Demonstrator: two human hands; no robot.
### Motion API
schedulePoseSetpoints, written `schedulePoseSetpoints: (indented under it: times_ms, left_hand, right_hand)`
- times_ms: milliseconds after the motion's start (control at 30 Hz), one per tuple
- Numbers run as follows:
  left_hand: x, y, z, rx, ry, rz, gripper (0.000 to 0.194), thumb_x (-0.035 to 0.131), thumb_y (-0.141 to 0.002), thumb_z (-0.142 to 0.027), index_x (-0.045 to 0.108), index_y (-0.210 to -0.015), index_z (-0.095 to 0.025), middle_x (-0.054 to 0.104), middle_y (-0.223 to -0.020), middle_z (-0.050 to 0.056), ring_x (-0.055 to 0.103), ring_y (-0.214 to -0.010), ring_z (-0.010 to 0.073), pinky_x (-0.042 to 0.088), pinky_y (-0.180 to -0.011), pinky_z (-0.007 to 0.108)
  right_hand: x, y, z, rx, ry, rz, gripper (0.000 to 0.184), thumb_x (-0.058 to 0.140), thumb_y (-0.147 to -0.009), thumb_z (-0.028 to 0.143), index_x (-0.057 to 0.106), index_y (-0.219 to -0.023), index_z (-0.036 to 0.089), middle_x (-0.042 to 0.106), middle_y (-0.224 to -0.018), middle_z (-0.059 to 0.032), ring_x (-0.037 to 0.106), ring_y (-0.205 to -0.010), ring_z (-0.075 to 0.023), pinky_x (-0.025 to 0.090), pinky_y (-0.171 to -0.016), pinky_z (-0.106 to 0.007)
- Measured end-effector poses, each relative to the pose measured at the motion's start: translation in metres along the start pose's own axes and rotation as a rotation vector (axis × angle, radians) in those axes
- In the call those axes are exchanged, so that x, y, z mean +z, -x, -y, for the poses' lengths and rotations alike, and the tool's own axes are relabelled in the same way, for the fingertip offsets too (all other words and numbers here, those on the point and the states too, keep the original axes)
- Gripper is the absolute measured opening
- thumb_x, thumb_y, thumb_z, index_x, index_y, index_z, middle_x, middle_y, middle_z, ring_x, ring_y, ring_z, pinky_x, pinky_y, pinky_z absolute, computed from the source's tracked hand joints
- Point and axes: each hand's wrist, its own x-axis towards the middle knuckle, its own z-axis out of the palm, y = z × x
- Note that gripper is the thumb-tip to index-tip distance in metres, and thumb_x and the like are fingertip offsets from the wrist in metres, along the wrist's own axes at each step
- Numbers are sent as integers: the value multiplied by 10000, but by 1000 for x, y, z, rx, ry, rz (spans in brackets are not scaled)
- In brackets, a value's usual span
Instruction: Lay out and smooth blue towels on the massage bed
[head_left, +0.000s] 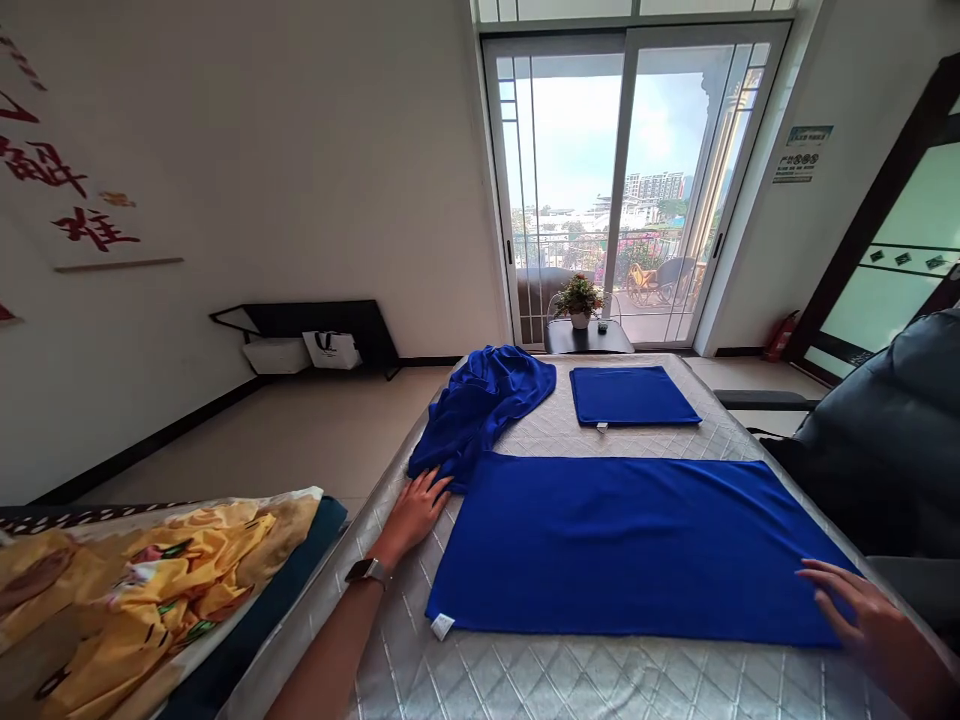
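Note:
A long rectangle of royal-blue fabric [615, 540] lies spread flat on a quilted mattress [570, 685], with a white tag [442, 626] at its near left corner. At its right end is my right hand [862, 610], open, fingers stretched out over the cloth's edge and slightly blurred. My left hand [420, 508], wearing a watch [367, 570] on the wrist, rests open with fingertips on the lower edge of a crumpled blue cloth [487, 395]. That heap meets the flat fabric's far left corner. Farther back sits a neatly folded blue cloth [634, 395] with a small tag.
Left of the mattress is another bed surface with rumpled yellow printed bedding [202, 570]. A dark padded chair [892, 420] stands close on the right. Beyond the mattress are a small table [589, 340] with a potted plant [579, 300] and sliding glass doors [622, 200].

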Motion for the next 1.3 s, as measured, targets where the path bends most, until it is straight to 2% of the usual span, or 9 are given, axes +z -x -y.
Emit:
schedulePoseSetpoints:
  times_ms: [233, 433, 533, 600, 700, 767, 867, 1033, 1300]
  left_hand:
    - [7, -47, 15, -105, -130, -98, 447, 392, -956, -171, 720, -1260, -156, 550, -1523, 151, 492, -1401, 333, 403, -1159, 483]
    - [2, -52, 3, -175, -178, -176, 445, 424, -891, -104, 732, -1213, -120, 525, -1531, 180, 455, -1422, 363, 381, -1173, 514]
    - [-2, -25, -19, -149, -197, -299, 446, 431, -913, -142, 683, -1278, -99, 477, -1559, 196, 374, -1480, 369, 358, -1192, 517]
    - [-2, 6, -39, -56, -153, -312, 424, 427, -958, -203, 673, -1295, -130, 521, -1519, 179, 412, -1461, 343, 387, -1180, 500]
    - [2, 64, -66, 129, -25, -151, 426, 431, -1024, -363, 622, -1389, -257, 544, -1532, 71, 485, -1423, 273, 432, -1165, 456]
    - [7, 100, -78, 227, 0, -46, 515, 426, -1039, -458, 441, -1544, -359, 426, -1638, 1, 410, -1489, 261, 398, -1198, 479]
    - [14, 138, -86, 268, -13, 55, 618, 412, -1039, -528, 222, -1616, -410, 329, -1687, -11, 357, -1524, 267, 395, -1197, 498]
    - [17, 158, -84, 233, -32, 65, 647, 407, -1031, -564, 153, -1608, -414, 302, -1692, -9, 350, -1527, 271, 383, -1197, 492]
    - [32, 197, -66, 243, -104, 28, 681, 441, -1008, -576, 140, -1599, -422, 393, -1643, -11, 449, -1468, 273, 466, -1115, 421]
  right_hand:
    - [85, -33, 44, -127, 66, 101, 539, 433, -960, 671, 765, -1167, 301, 681, -1366, -71, 676, -1205, -310, 539, -1065, -501]
    - [116, -41, 54, -221, 234, 200, 685, 385, -988, 709, 515, -1520, 296, 442, -1608, -30, 368, -1501, -313, 329, -1232, -568]
    - [118, -33, 53, -240, 304, 190, 665, 384, -1002, 690, 433, -1565, 340, 357, -1650, 0, 281, -1536, -307, 270, -1249, -592]
    - [116, -25, 53, -262, 326, 187, 643, 392, -1006, 677, 407, -1572, 373, 325, -1661, 18, 254, -1545, -302, 249, -1255, -595]
    - [115, -9, 54, -267, 328, 229, 644, 400, -1007, 673, 346, -1590, 404, 290, -1670, 36, 233, -1551, -297, 233, -1258, -604]
    - [114, 2, 54, -249, 320, 266, 659, 400, -1006, 676, 293, -1602, 417, 268, -1673, 46, 226, -1553, -295, 232, -1256, -609]
    - [112, 13, 54, -228, 308, 302, 685, 403, -996, 693, 246, -1608, 428, 256, -1672, 54, 223, -1551, -296, 238, -1253, -610]
    - [105, 20, 57, -217, 303, 328, 689, 408, -991, 701, 241, -1604, 436, 251, -1670, 60, 223, -1549, -298, 236, -1253, -611]
    - [102, 46, 48, -254, 300, 351, 710, 487, -968, 696, 240, -1595, 473, 266, -1665, 58, 270, -1531, -326, 299, -1226, -616]
